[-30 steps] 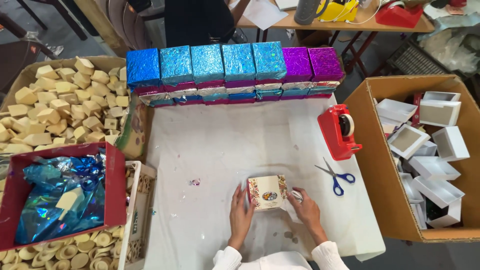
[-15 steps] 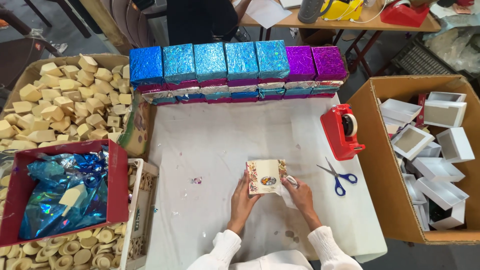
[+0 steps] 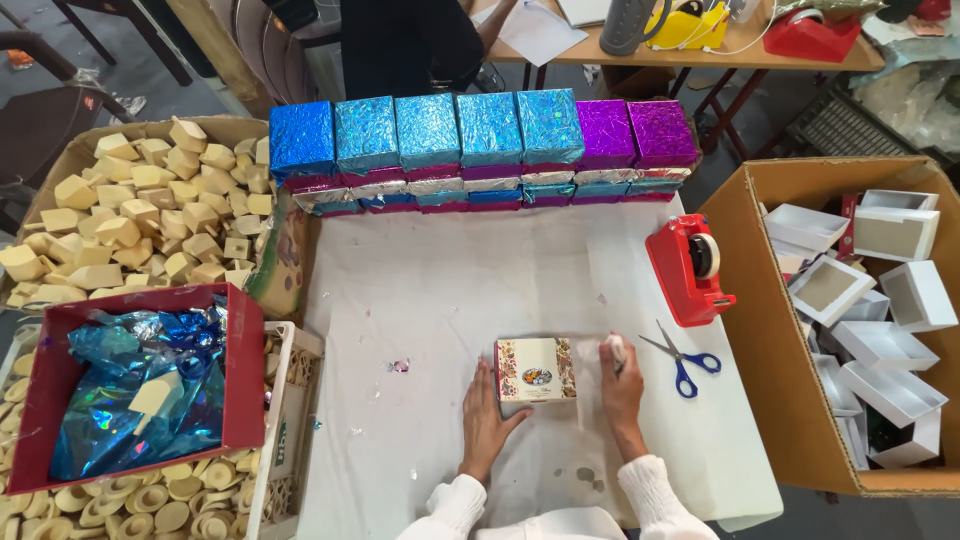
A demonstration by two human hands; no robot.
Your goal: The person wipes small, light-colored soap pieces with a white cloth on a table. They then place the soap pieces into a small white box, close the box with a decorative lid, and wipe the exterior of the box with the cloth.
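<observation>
A small square box (image 3: 536, 369) with a floral print and an oval picture on its lid lies on the white-covered table (image 3: 450, 290). My left hand (image 3: 487, 420) rests flat on the table with fingers apart, its fingertips against the box's left side. My right hand (image 3: 620, 385) is just right of the box. Its fingers pinch the edge of a clear sheet (image 3: 587, 385) that seems to run out from under the box.
Foil-wrapped boxes (image 3: 480, 130) in blue and purple are stacked along the far edge. A red tape dispenser (image 3: 690, 265) and blue-handled scissors (image 3: 685, 362) lie right of my hands. A carton of white boxes (image 3: 870, 310) stands right; a red tray of blue foil (image 3: 140, 385) and wooden blocks (image 3: 130, 220) left.
The box was held up between both hands; now it lies flat on the table. My left hand has flattened beside it and my right hand has moved out to the right.
</observation>
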